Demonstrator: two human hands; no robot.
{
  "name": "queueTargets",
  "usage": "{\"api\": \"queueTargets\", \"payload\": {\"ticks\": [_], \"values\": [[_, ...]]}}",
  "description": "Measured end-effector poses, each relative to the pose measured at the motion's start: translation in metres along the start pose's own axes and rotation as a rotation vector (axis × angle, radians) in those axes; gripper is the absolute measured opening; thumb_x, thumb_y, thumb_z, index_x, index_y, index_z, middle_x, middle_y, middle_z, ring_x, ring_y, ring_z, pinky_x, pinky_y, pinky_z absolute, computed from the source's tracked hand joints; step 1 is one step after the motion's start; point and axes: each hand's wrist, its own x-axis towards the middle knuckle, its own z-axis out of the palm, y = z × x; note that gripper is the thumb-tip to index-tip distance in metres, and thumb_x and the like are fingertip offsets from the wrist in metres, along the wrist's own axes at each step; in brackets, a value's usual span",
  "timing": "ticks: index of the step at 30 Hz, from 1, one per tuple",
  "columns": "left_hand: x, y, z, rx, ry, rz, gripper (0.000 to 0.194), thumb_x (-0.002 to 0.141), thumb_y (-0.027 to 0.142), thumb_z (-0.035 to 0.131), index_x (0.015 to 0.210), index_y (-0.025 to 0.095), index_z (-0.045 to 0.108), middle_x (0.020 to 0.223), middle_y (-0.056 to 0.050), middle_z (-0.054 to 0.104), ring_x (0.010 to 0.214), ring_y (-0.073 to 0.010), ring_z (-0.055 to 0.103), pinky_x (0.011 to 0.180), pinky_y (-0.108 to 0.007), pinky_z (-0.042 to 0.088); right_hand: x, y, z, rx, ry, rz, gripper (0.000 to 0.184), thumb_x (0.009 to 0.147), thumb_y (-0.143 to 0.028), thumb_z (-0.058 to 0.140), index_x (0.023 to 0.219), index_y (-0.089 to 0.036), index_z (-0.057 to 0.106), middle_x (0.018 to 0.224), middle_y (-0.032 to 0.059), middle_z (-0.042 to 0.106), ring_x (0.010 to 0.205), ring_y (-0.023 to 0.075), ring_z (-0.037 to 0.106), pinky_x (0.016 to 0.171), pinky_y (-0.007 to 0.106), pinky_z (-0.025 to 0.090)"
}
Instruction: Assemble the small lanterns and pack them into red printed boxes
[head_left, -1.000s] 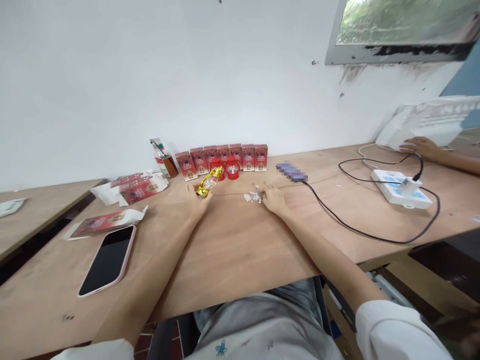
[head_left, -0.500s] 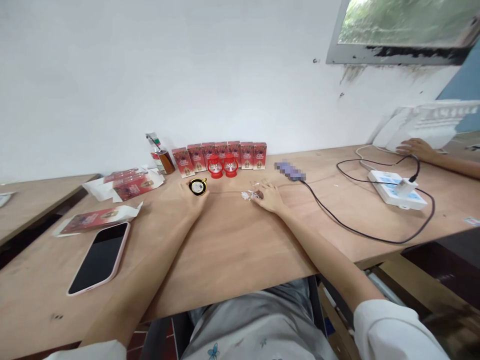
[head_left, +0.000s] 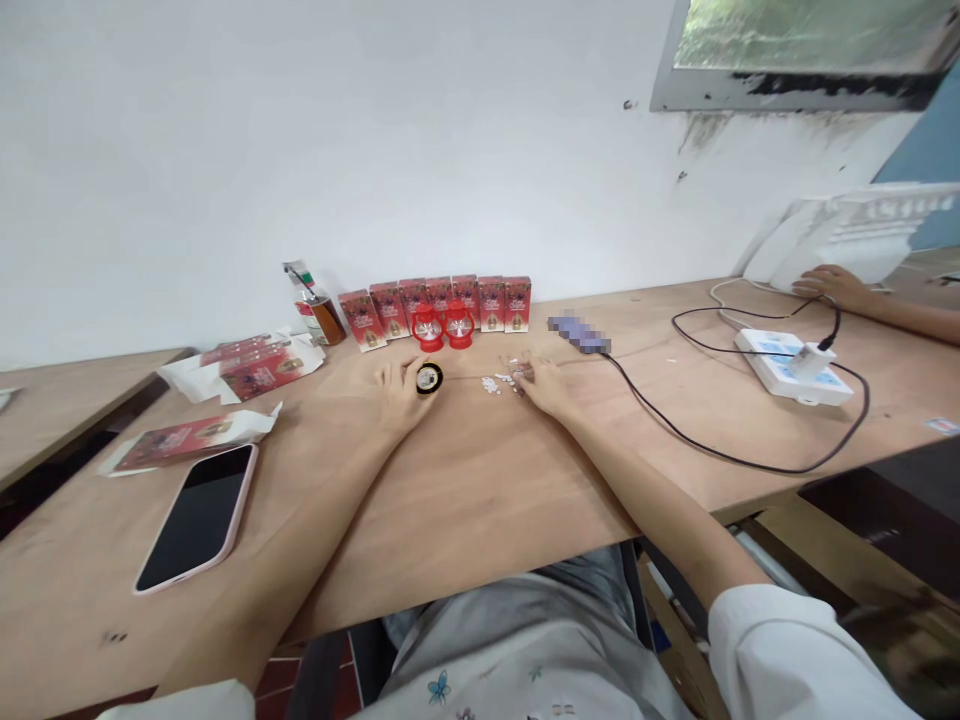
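Note:
My left hand is closed around a small round black-and-gold item, which looks like a mini lantern with its pale underside turned toward me. Its far side is hidden. On the tabletop to the right, small white pieces lie scattered in a loose patch. Beside this patch, my right hand rests low with bent fingers among tiny bits; whatever its fingertips pinch is too small to make out. Two red mini lanterns stand upright behind, between my hands.
Several red printed boxes stand along the wall. Flattened cartons and a phone lie left, near a bottle. To the right are a blurred purple device, a black cable, a power strip and another person's hand.
My left hand has moved right with the round item, which is now tilted differently. My right hand has shifted slightly right, uncovering more white pieces. The view has tipped a little.

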Motion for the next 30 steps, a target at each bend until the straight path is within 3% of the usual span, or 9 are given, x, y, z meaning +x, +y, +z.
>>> {"api": "queueTargets", "payload": {"ticks": [5, 11, 19, 25, 30], "values": [[0.000, 0.005, -0.001, -0.029, -0.087, 0.078, 0.047, 0.081, 0.035, 0.059, 0.124, 0.016, 0.052, 0.111, -0.016, 0.060, 0.100, -0.0286, 0.055, 0.084, -0.039, 0.032, -0.006, -0.014, -0.007, -0.093, -0.017, -0.001, 0.025, 0.091, -0.023, 0.044, 0.108, -0.014, 0.060, 0.119, 0.0150, 0.061, 0.111, 0.0255, 0.055, 0.093, 0.035, 0.042], [0.000, 0.005, -0.002, -0.084, -0.106, 0.109, 0.049, 0.081, 0.035, 0.059, 0.124, 0.015, 0.051, 0.112, -0.016, 0.061, 0.101, -0.0288, 0.055, 0.085, -0.039, 0.031, -0.011, -0.026, -0.012, -0.117, -0.086, 0.091, 0.029, 0.094, -0.023, 0.036, 0.102, -0.013, 0.062, 0.111, 0.0166, 0.065, 0.097, 0.0259, 0.063, 0.080, 0.032, 0.043], [0.000, 0.005, -0.001, -0.069, -0.062, 0.186, 0.049, 0.080, 0.035, 0.060, 0.123, 0.013, 0.051, 0.109, -0.016, 0.061, 0.099, -0.0278, 0.056, 0.084, -0.037, 0.031, -0.001, -0.014, -0.005, 0.007, -0.143, 0.069, 0.035, 0.096, -0.023, 0.035, 0.079, -0.015, 0.065, 0.081, 0.0094, 0.071, 0.082, 0.0193, 0.065, 0.073, 0.025, 0.042], [-0.001, 0.005, -0.001, -0.085, -0.113, 0.158, 0.050, 0.079, 0.035, 0.060, 0.124, 0.014, 0.051, 0.110, -0.016, 0.060, 0.100, -0.0291, 0.056, 0.084, -0.038, 0.031, 0.004, -0.003, 0.005, 0.056, -0.140, -0.014, 0.031, 0.095, -0.024, 0.038, 0.084, -0.016, 0.066, 0.094, 0.0103, 0.067, 0.091, 0.0202, 0.061, 0.084, 0.029, 0.043], [0.000, 0.005, -0.002, -0.107, -0.186, 0.106, 0.052, 0.077, 0.035, 0.060, 0.125, 0.016, 0.051, 0.112, -0.017, 0.059, 0.103, -0.0300, 0.054, 0.087, -0.040, 0.032, 0.005, 0.002, 0.011, 0.068, -0.146, -0.053, 0.037, 0.097, -0.026, 0.032, 0.084, -0.017, 0.065, 0.091, 0.0089, 0.064, 0.088, 0.0197, 0.059, 0.083, 0.030, 0.044]]}}
